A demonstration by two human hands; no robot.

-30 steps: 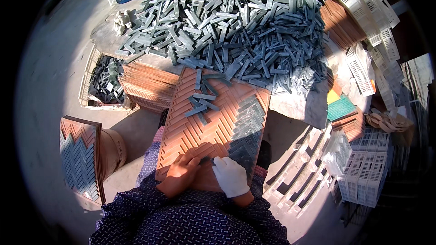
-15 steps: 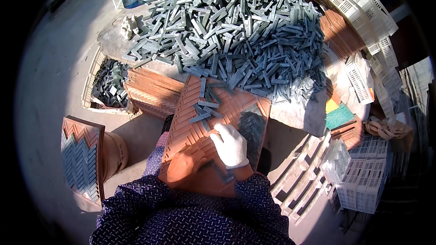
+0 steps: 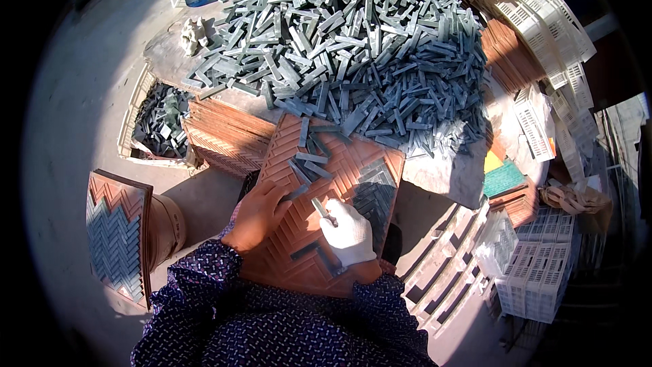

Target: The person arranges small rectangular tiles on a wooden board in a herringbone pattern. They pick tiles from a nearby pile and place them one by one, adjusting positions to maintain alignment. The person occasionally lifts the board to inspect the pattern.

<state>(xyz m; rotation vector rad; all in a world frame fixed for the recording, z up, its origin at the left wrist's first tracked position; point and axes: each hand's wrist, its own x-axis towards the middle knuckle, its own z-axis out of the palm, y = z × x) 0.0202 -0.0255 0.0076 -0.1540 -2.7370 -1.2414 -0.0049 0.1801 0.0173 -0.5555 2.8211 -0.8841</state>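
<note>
In front of me a reddish-brown tray with herringbone grooves (image 3: pixel 282 146) lies tilted, its far end at the stone heap. My bare left hand (image 3: pixel 261 212) is over its left side, thumb and fingers closed on a grey stone strip (image 3: pixel 297 192). My right hand (image 3: pixel 348 233), in a white glove, pinches another short strip (image 3: pixel 318 207) above the grooves. Several loose strips (image 3: pixel 311 158) lie on the tray's upper part. Dark strips set in a herringbone pattern (image 3: pixel 375 194) fill part of its right side. A few more sit in the grooves (image 3: pixel 318 255) near my right wrist.
A big heap of grey stone strips (image 3: pixel 353 47) covers the table ahead. Stacked trays (image 3: pixel 227 132) and a crate of dark pieces (image 3: pixel 129 139) stand left. A filled tray (image 3: pixel 115 238) leans on a round drum (image 3: pixel 166 228). At right are a pallet (image 3: pixel 445 268) and white crates (image 3: pixel 536 272).
My left hand has moved up and away from me and taken a strip from the loose ones. My right hand has shifted slightly toward me, a strip now showing in its fingers.
</note>
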